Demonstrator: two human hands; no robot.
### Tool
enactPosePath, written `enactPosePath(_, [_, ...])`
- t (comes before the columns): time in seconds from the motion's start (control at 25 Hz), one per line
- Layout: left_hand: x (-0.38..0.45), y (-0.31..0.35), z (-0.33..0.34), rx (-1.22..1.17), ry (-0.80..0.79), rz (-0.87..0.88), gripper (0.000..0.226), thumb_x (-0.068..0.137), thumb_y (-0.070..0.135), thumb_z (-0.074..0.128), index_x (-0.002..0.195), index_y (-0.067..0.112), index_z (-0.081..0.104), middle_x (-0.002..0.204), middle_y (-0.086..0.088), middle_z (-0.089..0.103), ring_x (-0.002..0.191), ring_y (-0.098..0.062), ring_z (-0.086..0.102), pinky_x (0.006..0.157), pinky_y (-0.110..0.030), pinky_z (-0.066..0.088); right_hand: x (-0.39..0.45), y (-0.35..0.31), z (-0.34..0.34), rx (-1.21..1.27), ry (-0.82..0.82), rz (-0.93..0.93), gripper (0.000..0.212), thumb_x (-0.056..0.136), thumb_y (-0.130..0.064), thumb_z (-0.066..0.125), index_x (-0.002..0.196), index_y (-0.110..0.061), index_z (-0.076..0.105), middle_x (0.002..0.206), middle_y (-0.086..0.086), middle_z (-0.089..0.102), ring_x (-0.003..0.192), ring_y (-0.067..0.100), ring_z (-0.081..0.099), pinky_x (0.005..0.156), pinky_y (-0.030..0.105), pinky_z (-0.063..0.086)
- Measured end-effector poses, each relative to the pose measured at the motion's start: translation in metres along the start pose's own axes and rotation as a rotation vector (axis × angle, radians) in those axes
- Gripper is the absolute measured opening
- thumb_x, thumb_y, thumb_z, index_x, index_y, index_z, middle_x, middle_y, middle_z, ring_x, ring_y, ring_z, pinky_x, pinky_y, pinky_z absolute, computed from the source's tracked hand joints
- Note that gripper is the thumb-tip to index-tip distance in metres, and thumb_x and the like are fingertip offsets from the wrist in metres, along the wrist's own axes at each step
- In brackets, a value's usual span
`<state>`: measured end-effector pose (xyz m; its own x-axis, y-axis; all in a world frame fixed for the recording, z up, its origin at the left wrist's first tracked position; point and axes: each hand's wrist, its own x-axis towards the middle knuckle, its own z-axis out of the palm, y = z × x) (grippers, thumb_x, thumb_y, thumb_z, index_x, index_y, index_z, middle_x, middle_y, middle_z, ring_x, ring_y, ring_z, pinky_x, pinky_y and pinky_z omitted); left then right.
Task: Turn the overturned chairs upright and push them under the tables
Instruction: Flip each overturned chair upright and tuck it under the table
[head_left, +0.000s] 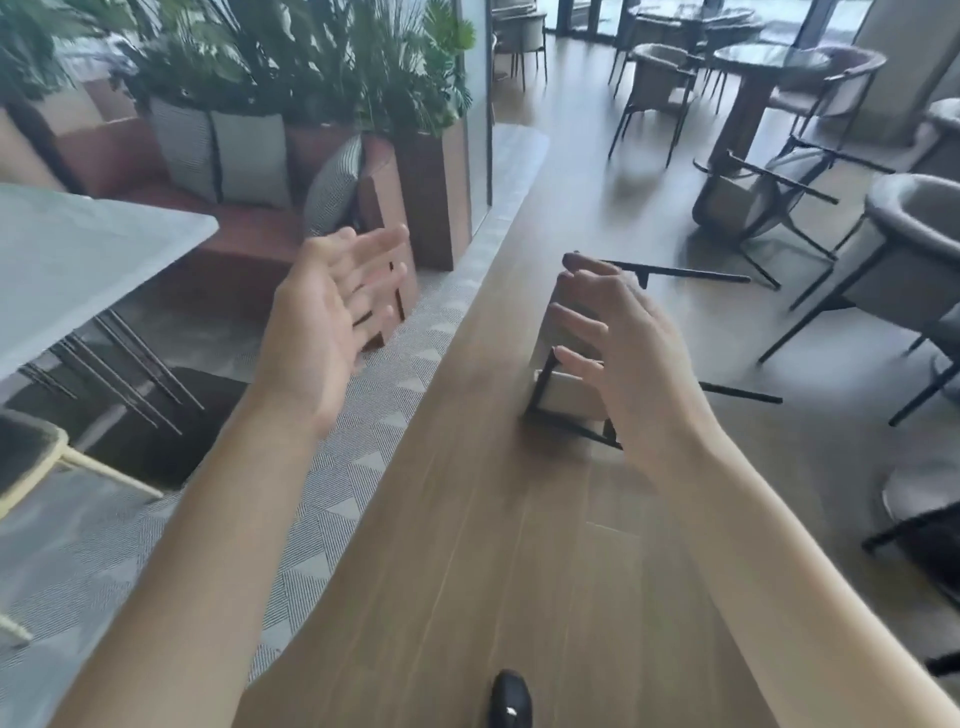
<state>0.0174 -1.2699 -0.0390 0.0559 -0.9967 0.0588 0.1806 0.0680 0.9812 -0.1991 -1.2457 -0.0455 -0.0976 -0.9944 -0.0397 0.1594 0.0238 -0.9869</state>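
**Both hands raised and open; two chairs down on the wood floor**

Head view, somewhat blurred by motion.

Left hand (332, 312): held up in the air, palm turned inward toward 3 o'clock, fingers (382, 249) straight and slightly spread. Holds nothing, touches nothing.

Right hand (618, 358): held up opposite, back of the hand toward the camera, fingers (576, 319) spread and loosely bent. Empty. It overlaps the nearer chair in the view; no contact can be made out.

Nearer overturned chair (566, 395): lies on its side on the wooden floor (467, 545), just past 12 o'clock from the right hand and partly hidden behind it. Dark thin legs stick out level toward 3 o'clock; pale seat faces the camera.

Second overturned chair (748, 202): further off toward 1 o'clock, tipped over against the base of the round counter (769, 62), its dark legs pointing out toward 4 o'clock.

Upright grey chair (914, 254): at 3 o'clock from the hands, near the frame's right edge. More upright chairs stand around the round counter.

Pale counter (78, 270): at 9 o'clock, over a patterned carpet (337, 457). Behind it, a brown sofa (249, 234) with grey cushions and a row of plants (291, 57).

A dark shoe tip (511, 699) shows at 6 o'clock, on the floor.
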Motion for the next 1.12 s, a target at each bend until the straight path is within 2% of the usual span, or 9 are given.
enactPosePath(0.12, [0.058,0.001,-0.015,-0.024,0.086,0.052,0.046,0.088,0.044,0.044,0.119,0.025,0.071,0.128,0.012,0.072,0.123,-0.006,0.065,0.109,-0.037,0.04,0.076,-0.008,0.03,-0.061,-0.106,-0.023,0.04,0.078,-0.039,0.056,0.115,-0.035,0.071,0.111,-0.019,0.072,0.109,0.003,0.068,0.098,0.034,0.052])
enactPosePath(0.32, [0.132,0.0,-0.07,-0.01,0.207,0.085,0.039,0.091,0.042,0.042,0.104,0.034,0.078,0.127,0.015,0.072,0.124,-0.005,0.064,0.11,-0.036,0.04,0.176,-0.004,0.1,-0.143,-0.288,-0.054,0.031,0.097,-0.027,0.055,0.125,-0.03,0.067,0.121,-0.013,0.069,0.114,0.006,0.066,0.104,0.042,0.05])
enactPosePath(0.56, [0.233,0.002,-0.162,0.024,0.268,0.059,0.045,0.088,0.045,0.044,0.121,0.03,0.071,0.131,0.016,0.07,0.125,-0.007,0.063,0.11,-0.037,0.041,0.282,0.019,0.202,-0.152,-0.396,-0.065,0.027,0.099,-0.026,0.054,0.12,-0.033,0.069,0.121,-0.011,0.07,0.113,0.004,0.066,0.102,0.041,0.051])
enactPosePath(0.68, [0.298,0.013,-0.199,0.048,0.235,0.062,0.043,0.092,0.043,0.041,0.122,0.032,0.071,0.135,0.014,0.068,0.128,-0.009,0.061,0.114,-0.039,0.04,0.338,0.019,0.248,-0.135,-0.392,-0.096,0.026,0.096,-0.027,0.055,0.115,-0.035,0.071,0.117,-0.01,0.072,0.114,0.005,0.066,0.102,0.041,0.051])
enactPosePath(0.92, [0.425,0.029,-0.243,0.035,0.147,0.054,0.046,0.086,0.047,0.043,0.119,0.037,0.074,0.141,0.011,0.064,0.128,-0.009,0.062,0.11,-0.039,0.042,0.438,0.024,0.308,-0.079,-0.286,-0.104,0.028,0.087,-0.031,0.057,0.109,-0.037,0.073,0.112,-0.01,0.073,0.111,0.005,0.067,0.096,0.036,0.054])
enactPosePath(1.12, [0.51,0.019,-0.253,0.062,0.047,-0.002,0.052,0.085,0.049,0.042,0.128,0.036,0.069,0.145,0.009,0.061,0.129,-0.009,0.061,0.114,-0.041,0.04,0.513,0.025,0.331,-0.113,-0.229,-0.115,0.027,0.085,-0.03,0.056,0.106,-0.037,0.071,0.114,-0.011,0.071,0.114,0.007,0.066,0.101,0.042,0.052])
